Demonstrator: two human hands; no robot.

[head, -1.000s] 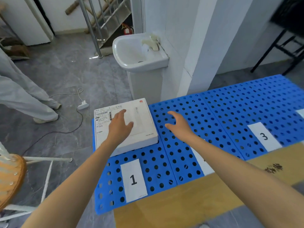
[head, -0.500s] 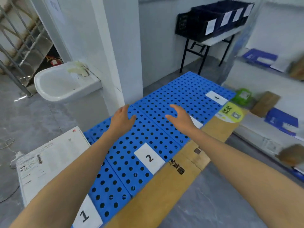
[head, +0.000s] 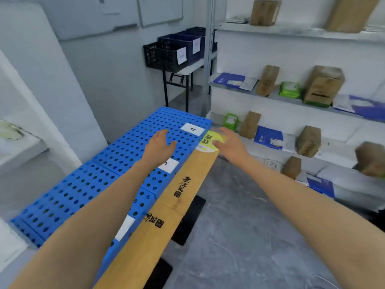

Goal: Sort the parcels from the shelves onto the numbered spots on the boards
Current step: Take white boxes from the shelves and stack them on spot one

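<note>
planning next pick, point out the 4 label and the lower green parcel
4 label point(head: 192, 129): head view, middle of the white sheet
lower green parcel point(head: 230, 121): head view, middle of its front face

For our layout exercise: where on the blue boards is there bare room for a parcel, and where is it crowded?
The blue boards in view lie bare: free from label 4 back to the wall, and along the wall side. Left hand and right hand hover empty by the wooden strip. The shelves are crowded with parcels.
</note>
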